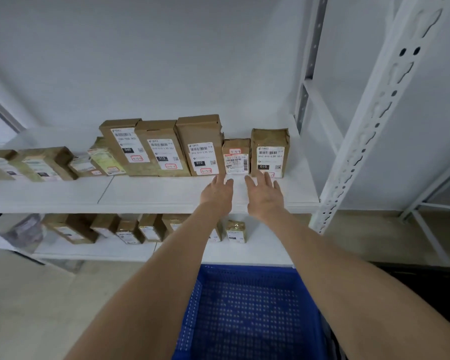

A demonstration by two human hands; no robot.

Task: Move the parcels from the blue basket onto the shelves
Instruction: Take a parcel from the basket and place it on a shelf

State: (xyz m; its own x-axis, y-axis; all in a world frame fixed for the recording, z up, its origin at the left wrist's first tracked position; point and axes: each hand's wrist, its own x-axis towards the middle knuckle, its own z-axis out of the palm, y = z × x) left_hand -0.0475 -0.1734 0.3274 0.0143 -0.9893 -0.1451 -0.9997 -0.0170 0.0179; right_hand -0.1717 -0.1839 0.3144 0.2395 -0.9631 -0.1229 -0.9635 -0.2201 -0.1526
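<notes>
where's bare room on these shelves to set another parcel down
Upper shelf: the gap between the rightmost parcel and the white upright, plus the front strip. Lower shelf: right of the small parcel. Leftward, both rows are packed.

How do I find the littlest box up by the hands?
Look at the upper white shelf, at the right end of its row of brown parcels. The small parcel stands second from the right. It is shorter than both its neighbours.

Parcels (200, 146): brown cardboard boxes with white labels, standing upright in a row on the upper shelf (153, 193); more on the lower shelf (94, 252).
Blue basket (244, 307): perforated plastic, low in front of the lower shelf.
</notes>
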